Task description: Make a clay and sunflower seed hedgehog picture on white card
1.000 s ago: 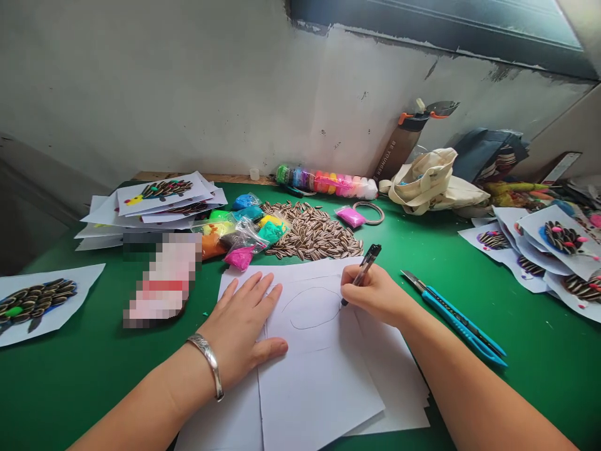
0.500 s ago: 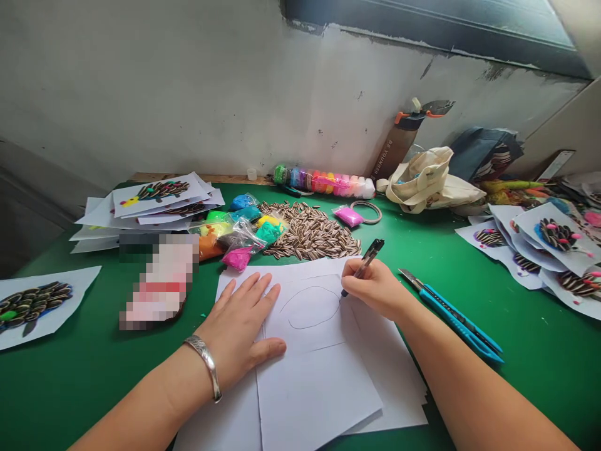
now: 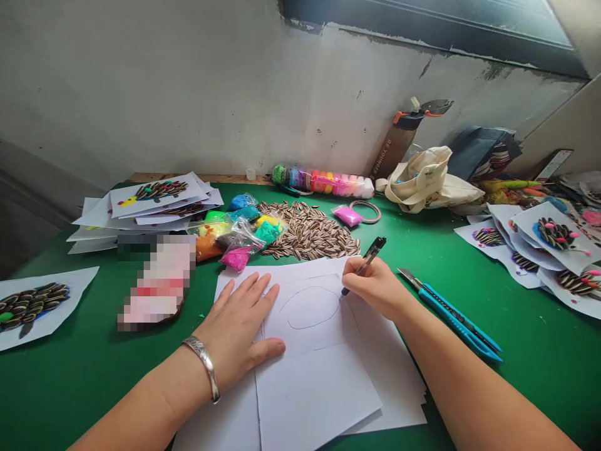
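My left hand [image 3: 244,329] lies flat on the white paper [image 3: 319,388], fingers spread, a silver bracelet on its wrist. Between the fingers of my right hand [image 3: 375,285] is a black pen [image 3: 370,257], its tip touching the paper at the right end of a thin oval outline [image 3: 310,328]. The oval has a gap on its left side. Faint straight lines run above and below it. More white sheets lie underneath. Just beyond the paper is a pile of striped sunflower seeds [image 3: 312,232].
A blue utility knife [image 3: 460,319] with its blade out lies right of my right hand. Bagged clay [image 3: 237,255] and a pixelated object [image 3: 157,282] are at the left. Seed pictures [image 3: 154,193] lie on both sides. A bottle [image 3: 397,144] and cloth bag [image 3: 422,181] stand behind.
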Available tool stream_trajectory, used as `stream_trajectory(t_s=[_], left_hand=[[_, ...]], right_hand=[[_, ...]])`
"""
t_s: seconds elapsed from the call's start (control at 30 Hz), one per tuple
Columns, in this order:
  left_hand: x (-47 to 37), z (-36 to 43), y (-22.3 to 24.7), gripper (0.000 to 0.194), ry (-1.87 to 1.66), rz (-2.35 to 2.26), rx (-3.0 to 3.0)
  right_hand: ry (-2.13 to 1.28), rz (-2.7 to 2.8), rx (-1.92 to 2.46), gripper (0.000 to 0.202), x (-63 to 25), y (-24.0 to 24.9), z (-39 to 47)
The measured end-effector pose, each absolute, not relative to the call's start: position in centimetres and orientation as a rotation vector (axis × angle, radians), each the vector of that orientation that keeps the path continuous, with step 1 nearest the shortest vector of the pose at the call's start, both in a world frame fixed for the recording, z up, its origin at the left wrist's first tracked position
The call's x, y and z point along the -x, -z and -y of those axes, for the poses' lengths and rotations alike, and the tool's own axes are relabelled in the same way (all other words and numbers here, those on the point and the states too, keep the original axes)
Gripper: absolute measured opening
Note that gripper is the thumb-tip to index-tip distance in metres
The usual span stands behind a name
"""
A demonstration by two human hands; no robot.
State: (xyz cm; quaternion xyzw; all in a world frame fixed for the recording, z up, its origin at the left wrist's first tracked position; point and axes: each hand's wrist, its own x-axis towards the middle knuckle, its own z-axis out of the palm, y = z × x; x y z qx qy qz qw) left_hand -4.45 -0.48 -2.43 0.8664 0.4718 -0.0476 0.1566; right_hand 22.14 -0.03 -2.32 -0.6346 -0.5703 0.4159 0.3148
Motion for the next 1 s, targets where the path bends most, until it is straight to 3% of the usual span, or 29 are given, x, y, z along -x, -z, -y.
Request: stream_trajectory(t_s=[1.0], left_hand=[[4.6, 0.5, 3.0, 0.074, 0.100, -1.333, -2.505]], right_hand=[[-1.144, 1.383, 1.430, 0.012, -21.2, 2.3, 0.5]])
